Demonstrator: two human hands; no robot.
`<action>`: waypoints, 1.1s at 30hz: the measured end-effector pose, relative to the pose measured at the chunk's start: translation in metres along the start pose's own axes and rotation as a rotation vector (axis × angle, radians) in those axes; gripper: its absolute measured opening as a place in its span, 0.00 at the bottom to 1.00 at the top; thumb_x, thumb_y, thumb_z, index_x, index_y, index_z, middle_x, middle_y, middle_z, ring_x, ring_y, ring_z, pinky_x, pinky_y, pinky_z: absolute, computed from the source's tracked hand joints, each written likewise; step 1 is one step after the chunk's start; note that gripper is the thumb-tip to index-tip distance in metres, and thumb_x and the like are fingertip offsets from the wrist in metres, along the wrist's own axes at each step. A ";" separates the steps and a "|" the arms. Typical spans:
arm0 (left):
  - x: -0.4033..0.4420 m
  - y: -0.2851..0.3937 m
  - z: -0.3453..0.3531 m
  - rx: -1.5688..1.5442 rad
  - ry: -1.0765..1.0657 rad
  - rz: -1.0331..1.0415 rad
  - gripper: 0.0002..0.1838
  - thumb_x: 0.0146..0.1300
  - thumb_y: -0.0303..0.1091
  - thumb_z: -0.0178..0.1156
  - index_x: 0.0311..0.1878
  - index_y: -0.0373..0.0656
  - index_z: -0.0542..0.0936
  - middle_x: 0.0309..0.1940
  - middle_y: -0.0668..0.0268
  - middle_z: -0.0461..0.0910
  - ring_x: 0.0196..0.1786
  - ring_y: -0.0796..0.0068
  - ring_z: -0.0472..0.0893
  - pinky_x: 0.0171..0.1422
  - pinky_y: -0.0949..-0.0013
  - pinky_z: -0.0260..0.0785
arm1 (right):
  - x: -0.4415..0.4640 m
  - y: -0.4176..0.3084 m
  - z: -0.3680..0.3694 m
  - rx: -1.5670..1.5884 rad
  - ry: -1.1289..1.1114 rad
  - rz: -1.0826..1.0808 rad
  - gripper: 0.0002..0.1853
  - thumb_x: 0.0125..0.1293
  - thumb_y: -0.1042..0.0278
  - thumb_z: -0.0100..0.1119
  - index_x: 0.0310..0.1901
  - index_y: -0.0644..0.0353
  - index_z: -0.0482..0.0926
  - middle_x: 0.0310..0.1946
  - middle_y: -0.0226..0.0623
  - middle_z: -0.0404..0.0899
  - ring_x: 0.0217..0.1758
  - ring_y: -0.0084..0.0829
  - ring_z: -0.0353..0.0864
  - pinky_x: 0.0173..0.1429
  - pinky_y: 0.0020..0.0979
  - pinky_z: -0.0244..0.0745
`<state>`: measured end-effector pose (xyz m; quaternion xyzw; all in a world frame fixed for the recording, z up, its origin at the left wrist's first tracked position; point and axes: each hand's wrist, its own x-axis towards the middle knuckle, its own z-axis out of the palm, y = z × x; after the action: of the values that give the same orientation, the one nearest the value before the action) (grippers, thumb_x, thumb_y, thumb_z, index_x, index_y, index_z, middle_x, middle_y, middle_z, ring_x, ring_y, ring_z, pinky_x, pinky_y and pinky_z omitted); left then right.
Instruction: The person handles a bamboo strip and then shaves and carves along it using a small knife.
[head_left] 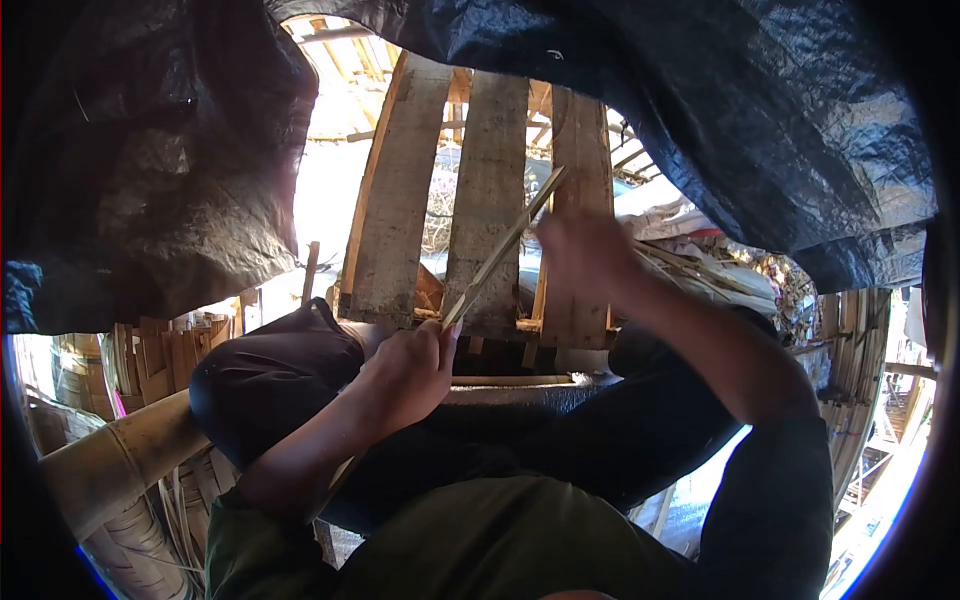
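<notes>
My left hand (412,368) is closed around a long, thin bamboo strip (505,245). The strip slants from beside my left forearm up to the right, its far end above the slatted wooden bench. Close to that far end is my right hand (585,250), smeared by motion, so its fingers and anything in them cannot be made out. Below the strip, the bench (487,130) shows several weathered planks with gaps between them.
Dark plastic sheeting (780,130) hangs at the upper right, and more sheeting (170,160) at the upper left. A thick bamboo pole (120,460) lies by my left knee. Split bamboo strips (700,270) are piled beyond my right arm. Woven bamboo (855,400) stands at the right.
</notes>
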<state>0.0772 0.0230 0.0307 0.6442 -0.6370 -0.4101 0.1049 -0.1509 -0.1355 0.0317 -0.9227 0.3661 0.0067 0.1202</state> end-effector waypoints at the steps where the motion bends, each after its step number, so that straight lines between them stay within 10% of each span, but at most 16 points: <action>1: 0.001 -0.001 0.001 0.008 0.000 -0.002 0.13 0.75 0.33 0.49 0.35 0.34 0.72 0.21 0.46 0.75 0.28 0.40 0.78 0.31 0.47 0.68 | 0.007 0.009 -0.005 -0.109 0.059 0.009 0.17 0.74 0.57 0.49 0.33 0.61 0.78 0.13 0.42 0.75 0.16 0.43 0.79 0.28 0.42 0.78; 15: 0.002 -0.008 -0.002 0.120 0.006 0.165 0.15 0.75 0.34 0.48 0.35 0.32 0.74 0.23 0.44 0.75 0.31 0.39 0.78 0.36 0.47 0.69 | 0.000 -0.001 -0.006 0.020 -0.056 -0.080 0.22 0.76 0.53 0.47 0.31 0.62 0.78 0.16 0.42 0.77 0.18 0.45 0.79 0.29 0.43 0.77; 19: 0.003 -0.010 0.001 0.074 -0.014 0.045 0.14 0.75 0.33 0.48 0.36 0.31 0.74 0.23 0.45 0.75 0.31 0.41 0.78 0.35 0.48 0.69 | 0.010 0.012 -0.014 -0.069 -0.051 0.179 0.19 0.74 0.57 0.49 0.31 0.64 0.79 0.15 0.45 0.77 0.20 0.44 0.82 0.35 0.46 0.79; 23: 0.001 -0.012 0.002 0.175 0.022 0.176 0.15 0.75 0.33 0.47 0.36 0.32 0.74 0.24 0.42 0.76 0.33 0.38 0.79 0.36 0.47 0.70 | 0.008 0.007 -0.007 0.016 -0.043 -0.076 0.17 0.73 0.59 0.50 0.34 0.63 0.80 0.15 0.45 0.77 0.21 0.42 0.82 0.33 0.43 0.78; 25: 0.002 -0.003 -0.002 0.098 0.000 0.090 0.16 0.75 0.34 0.47 0.35 0.32 0.74 0.24 0.41 0.76 0.34 0.38 0.79 0.36 0.46 0.70 | 0.021 0.030 -0.014 -0.094 -0.039 0.195 0.15 0.73 0.59 0.51 0.37 0.63 0.80 0.16 0.44 0.77 0.22 0.44 0.82 0.35 0.46 0.78; 29: -0.001 0.003 -0.010 0.028 0.018 0.045 0.18 0.76 0.36 0.46 0.34 0.32 0.74 0.23 0.41 0.77 0.34 0.37 0.79 0.37 0.45 0.69 | 0.010 0.004 -0.020 -0.078 -0.090 -0.054 0.12 0.72 0.61 0.51 0.40 0.57 0.83 0.19 0.43 0.78 0.24 0.41 0.82 0.33 0.43 0.79; 33: 0.000 0.002 -0.007 -0.020 0.012 -0.011 0.19 0.77 0.37 0.44 0.33 0.32 0.74 0.23 0.42 0.76 0.33 0.37 0.79 0.38 0.45 0.69 | 0.023 0.032 -0.016 -0.127 -0.109 0.244 0.15 0.72 0.59 0.52 0.34 0.61 0.79 0.19 0.43 0.80 0.25 0.44 0.83 0.35 0.45 0.78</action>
<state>0.0805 0.0205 0.0364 0.6491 -0.6288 -0.4131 0.1127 -0.1566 -0.1772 0.0376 -0.8754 0.4673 0.0944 0.0796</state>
